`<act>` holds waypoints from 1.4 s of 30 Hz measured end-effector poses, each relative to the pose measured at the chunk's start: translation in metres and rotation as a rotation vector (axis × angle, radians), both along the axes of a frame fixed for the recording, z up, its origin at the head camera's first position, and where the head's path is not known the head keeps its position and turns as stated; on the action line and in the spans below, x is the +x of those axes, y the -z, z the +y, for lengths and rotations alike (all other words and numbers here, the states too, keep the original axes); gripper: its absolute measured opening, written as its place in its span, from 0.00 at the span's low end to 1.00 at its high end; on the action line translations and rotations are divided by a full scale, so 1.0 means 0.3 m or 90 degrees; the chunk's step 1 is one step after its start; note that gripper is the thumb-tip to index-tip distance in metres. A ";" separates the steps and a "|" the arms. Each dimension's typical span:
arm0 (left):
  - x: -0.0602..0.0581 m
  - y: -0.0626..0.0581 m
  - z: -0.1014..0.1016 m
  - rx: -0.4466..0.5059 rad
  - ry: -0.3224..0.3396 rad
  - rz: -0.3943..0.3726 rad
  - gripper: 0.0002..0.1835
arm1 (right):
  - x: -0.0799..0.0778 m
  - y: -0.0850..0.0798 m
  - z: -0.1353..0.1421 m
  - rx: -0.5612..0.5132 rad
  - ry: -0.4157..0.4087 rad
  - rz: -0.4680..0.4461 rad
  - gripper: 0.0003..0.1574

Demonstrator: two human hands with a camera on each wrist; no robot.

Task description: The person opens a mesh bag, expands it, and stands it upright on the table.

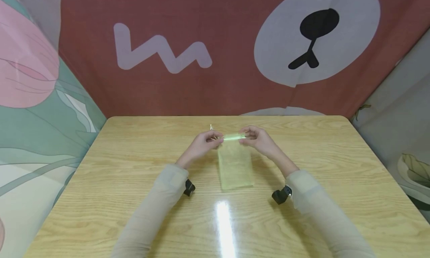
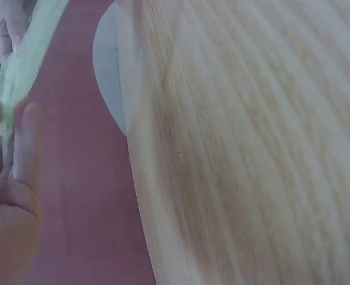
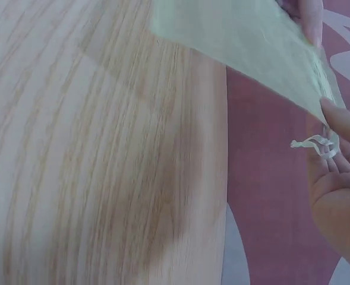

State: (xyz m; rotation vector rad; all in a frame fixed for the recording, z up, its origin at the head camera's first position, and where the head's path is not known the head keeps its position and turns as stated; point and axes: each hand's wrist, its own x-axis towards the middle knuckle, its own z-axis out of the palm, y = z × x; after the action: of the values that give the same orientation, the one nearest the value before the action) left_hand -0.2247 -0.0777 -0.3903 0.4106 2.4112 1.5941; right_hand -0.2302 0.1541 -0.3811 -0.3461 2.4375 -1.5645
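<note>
A sheer pale yellow drawstring pouch (image 1: 236, 166) hangs over the table between my two hands, its gathered top edge toward the back. My left hand (image 1: 203, 142) pinches one upper corner between thumb and fingers. At the opposite upper corner my right hand (image 1: 262, 141) pinches the fabric the same way. In the right wrist view, a knotted white cord end (image 3: 310, 143) dangles by the right hand's fingers. Another cord end (image 1: 211, 127) pokes up beyond the left hand. The left wrist view has the pouch (image 2: 41, 41) stretched from hand to hand.
The wooden table (image 1: 134, 168) runs up to a red printed cloth (image 1: 201, 90) behind it. A leaf-patterned cloth (image 1: 37, 135) hangs at the left. Beyond the table's right edge lies a pale fabric item (image 1: 414, 172). Small black cameras (image 1: 281, 195) sit on both wrists.
</note>
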 end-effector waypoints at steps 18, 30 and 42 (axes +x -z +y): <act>-0.008 0.000 0.006 0.016 -0.065 0.019 0.10 | 0.011 0.004 -0.009 0.032 0.136 0.016 0.23; -0.004 -0.005 -0.021 -0.099 0.008 0.073 0.08 | 0.025 0.013 0.006 0.066 0.124 0.067 0.17; 0.007 0.000 -0.010 -0.044 -0.039 0.060 0.09 | 0.029 0.012 0.018 -0.006 0.082 0.003 0.24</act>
State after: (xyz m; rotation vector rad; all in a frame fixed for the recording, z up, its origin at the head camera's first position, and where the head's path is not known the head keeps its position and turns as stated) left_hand -0.2225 -0.0807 -0.3903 0.4110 2.5651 1.5426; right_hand -0.2214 0.1594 -0.3848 -0.1984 2.5020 -1.6270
